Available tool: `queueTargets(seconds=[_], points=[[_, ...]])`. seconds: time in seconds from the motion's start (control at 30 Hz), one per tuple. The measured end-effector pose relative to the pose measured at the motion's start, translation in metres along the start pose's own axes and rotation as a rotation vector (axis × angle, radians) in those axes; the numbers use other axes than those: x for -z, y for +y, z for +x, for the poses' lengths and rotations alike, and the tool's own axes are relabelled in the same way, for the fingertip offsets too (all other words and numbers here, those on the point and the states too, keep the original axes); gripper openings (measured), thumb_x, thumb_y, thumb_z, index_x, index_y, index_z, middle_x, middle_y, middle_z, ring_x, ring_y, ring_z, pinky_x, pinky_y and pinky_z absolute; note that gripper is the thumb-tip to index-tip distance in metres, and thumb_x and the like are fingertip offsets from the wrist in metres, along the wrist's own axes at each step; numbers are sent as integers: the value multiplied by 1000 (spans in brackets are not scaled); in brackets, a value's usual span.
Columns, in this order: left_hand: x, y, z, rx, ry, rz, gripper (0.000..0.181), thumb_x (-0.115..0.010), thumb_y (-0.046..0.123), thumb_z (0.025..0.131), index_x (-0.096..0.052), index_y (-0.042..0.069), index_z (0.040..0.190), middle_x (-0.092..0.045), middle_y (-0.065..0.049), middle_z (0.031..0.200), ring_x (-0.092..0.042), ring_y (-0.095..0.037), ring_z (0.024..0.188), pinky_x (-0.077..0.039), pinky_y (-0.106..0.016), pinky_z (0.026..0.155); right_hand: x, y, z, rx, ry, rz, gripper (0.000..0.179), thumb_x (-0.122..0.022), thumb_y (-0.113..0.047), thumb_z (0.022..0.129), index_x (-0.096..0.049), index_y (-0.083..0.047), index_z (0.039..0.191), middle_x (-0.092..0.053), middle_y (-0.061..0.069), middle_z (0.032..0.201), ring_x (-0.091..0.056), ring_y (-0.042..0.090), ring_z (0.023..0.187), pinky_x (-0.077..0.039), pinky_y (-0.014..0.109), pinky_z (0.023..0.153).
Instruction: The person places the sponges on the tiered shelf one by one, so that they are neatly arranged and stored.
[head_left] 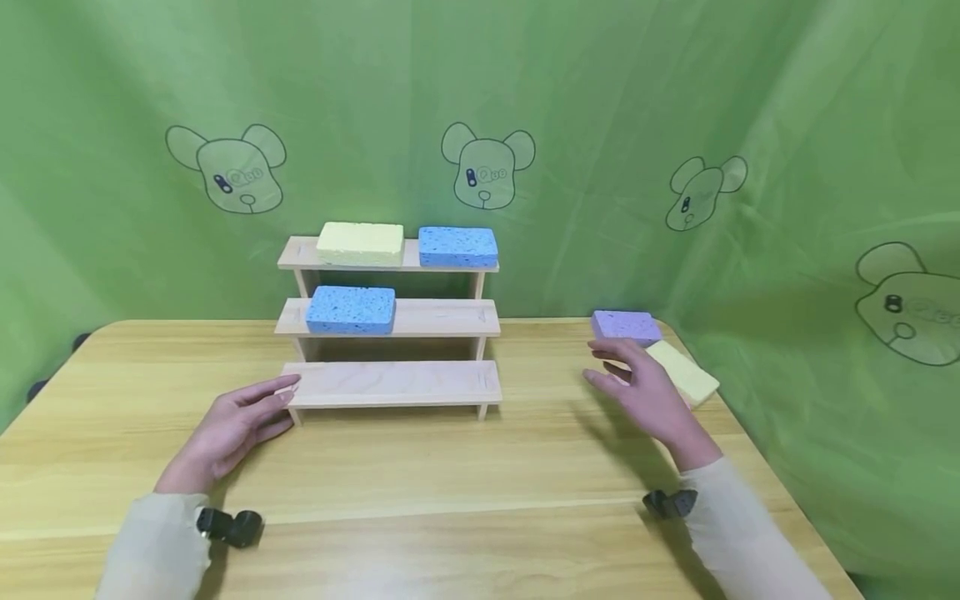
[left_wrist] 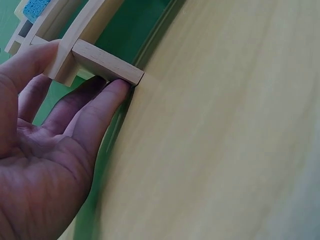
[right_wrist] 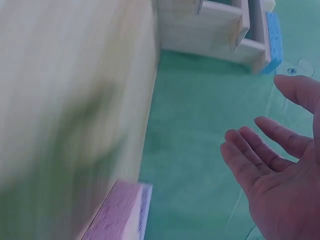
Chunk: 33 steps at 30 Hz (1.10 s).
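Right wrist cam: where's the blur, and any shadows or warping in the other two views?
Right wrist: tabletop streaky, dark blurry patch lower left; head: soft shadow on the tabletop by the right hand; left wrist: wooden rack edges look bowed.

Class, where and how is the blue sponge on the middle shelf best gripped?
Probably by its right half, pinched across the long front and back sides, coming from above right. The blue sponge lies flat, long side facing front, near the left end of the middle shelf, leaving bare board to its right.
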<state>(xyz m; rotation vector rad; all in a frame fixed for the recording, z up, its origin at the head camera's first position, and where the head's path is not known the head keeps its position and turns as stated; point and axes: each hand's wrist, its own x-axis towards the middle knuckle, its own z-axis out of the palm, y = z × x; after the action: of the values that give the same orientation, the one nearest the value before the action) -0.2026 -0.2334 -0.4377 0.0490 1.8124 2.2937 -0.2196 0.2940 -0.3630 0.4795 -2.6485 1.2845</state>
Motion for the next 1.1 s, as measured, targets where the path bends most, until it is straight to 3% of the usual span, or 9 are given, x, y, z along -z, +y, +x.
queueTargets(seconds=[0.1,0.27,0.53,0.77,1.1], points=[[1,0,1,4,-3,-6,36,-64,9,96,-61,5,132,-38,-17,146,-63,-17,109,-49,-36,99,6,9,-7,-6,17,-37,45,-67,-12,95,-52,9,132,-52,24,130,-50,40,122,-42,53,106],[1,2,1,4,-6,15,41,-64,11,97,-56,3,136,-26,-25,153,-63,-15,109,-49,-35,99,16,20,-19,-72,18,-130,44,-67,-19,95,-54,6,129,-50,24,128,-47,44,123,-38,59,107],[-1,4,2,21,-2,21,44,-64,11,97,-53,2,139,-20,-27,155,-62,-14,110,-49,-35,100,31,36,-33,-203,-1,-322,63,-68,-37,93,-49,7,135,-39,32,137,-32,51,123,-32,70,98],[1,2,1,23,6,28,44,-65,12,96,-54,3,138,-21,-27,155,-62,-14,109,-49,-35,99,34,48,-39,-298,-57,-425,76,-73,-34,89,-40,14,138,-32,41,134,-28,56,119,-35,71,93],[1,0,1,17,0,18,43,-65,11,96,-55,3,137,-21,-28,154,-63,-15,109,-49,-36,99,42,56,-45,-335,-70,-515,76,-76,-29,85,-42,22,130,-41,43,122,-34,57,111,-37,69,92]])
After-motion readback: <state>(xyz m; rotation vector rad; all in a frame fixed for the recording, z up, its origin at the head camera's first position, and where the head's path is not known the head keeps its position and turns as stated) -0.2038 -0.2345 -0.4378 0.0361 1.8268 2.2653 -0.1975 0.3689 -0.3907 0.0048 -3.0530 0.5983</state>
